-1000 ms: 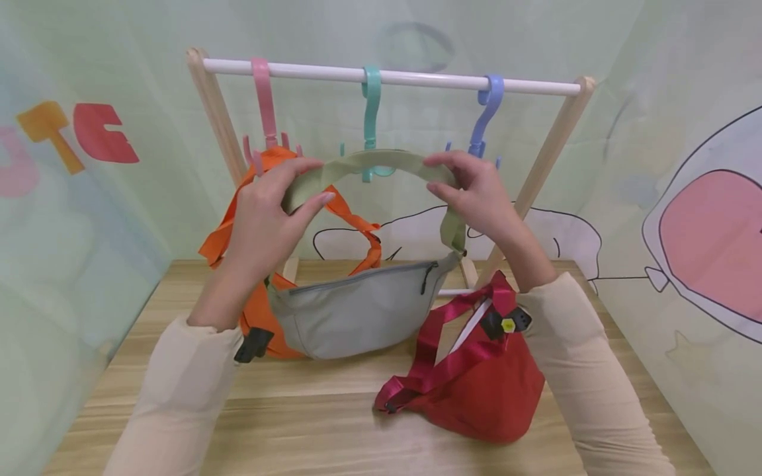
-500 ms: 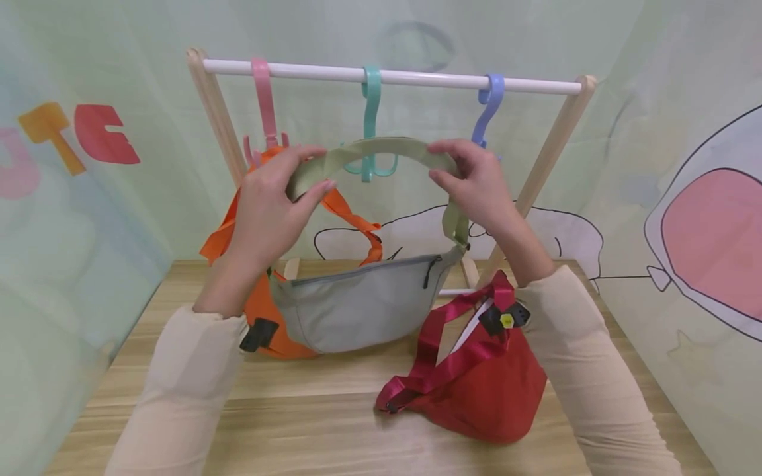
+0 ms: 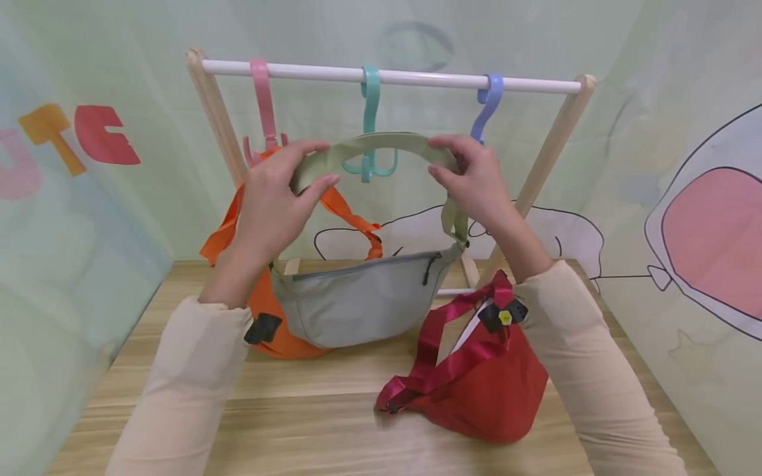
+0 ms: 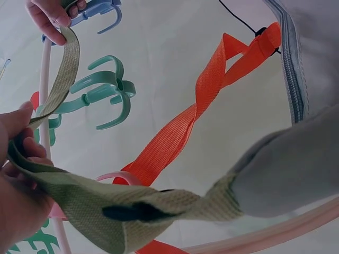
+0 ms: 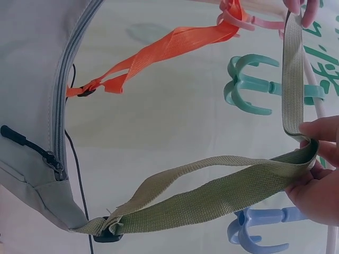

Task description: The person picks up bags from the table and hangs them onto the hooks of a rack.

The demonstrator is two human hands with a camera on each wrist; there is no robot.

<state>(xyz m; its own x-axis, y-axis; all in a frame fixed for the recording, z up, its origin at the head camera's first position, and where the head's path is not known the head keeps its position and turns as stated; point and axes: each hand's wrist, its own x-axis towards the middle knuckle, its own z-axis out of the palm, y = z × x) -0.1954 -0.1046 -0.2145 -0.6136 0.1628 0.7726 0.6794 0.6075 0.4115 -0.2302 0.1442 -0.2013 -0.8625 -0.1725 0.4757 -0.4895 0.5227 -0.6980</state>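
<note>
A grey waist bag [image 3: 363,301] hangs from its olive-green strap [image 3: 387,140], which arches up between both hands. My left hand [image 3: 276,198] pinches the strap's left side between thumb and fingers. On the other side my right hand [image 3: 476,178] pinches it the same way. Behind the arch hangs a teal hook [image 3: 370,112], its prongs showing below the strap and apart from it; the left wrist view shows the prongs [image 4: 114,87] clearly. An orange bag [image 3: 280,337] hangs from the pink hook [image 3: 264,106] by its orange strap [image 5: 175,50], partly hidden by my left hand and the grey bag.
A white rod [image 3: 423,77] on wooden posts [image 3: 553,145] carries the hooks. The blue hook [image 3: 489,106] is partly behind my right hand. A red bag [image 3: 500,396] lies on the wooden table [image 3: 297,423] at the right, near my right sleeve.
Both hands have risen with the strap, lifting the grey bag slightly. The strap's arch now stands above the teal hook's prongs in the head view. The red bag stays where it was.
</note>
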